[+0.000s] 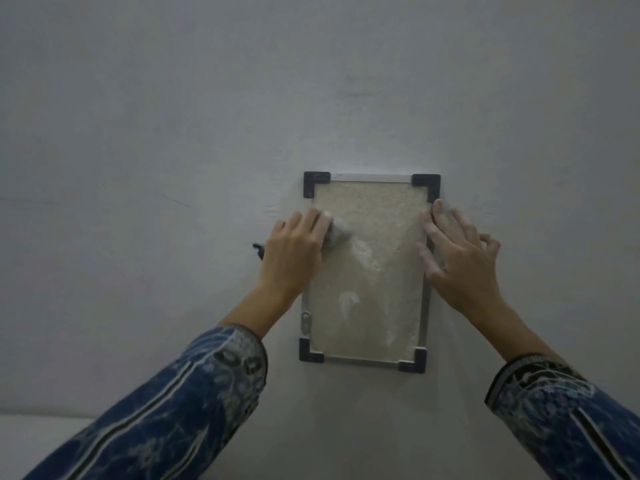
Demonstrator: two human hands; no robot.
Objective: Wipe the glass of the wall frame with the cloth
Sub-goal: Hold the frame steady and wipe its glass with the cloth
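Left hand [294, 251] is gripping the cloth [341, 232] on the glass [370, 271], just left of centre; right hand [464, 265], fingers straight, is bracing the wall frame [370, 176] steady.

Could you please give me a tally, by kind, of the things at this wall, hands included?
Wall frame: 1
Dark corner caps: 4
Cloth: 1
Hands: 2, left hand and right hand
Dark wall hook: 1
Total: 9

cloth [337, 233] mostly hidden under left hand [294, 251]; dark wall object [258, 250] partly behind it, unidentifiable
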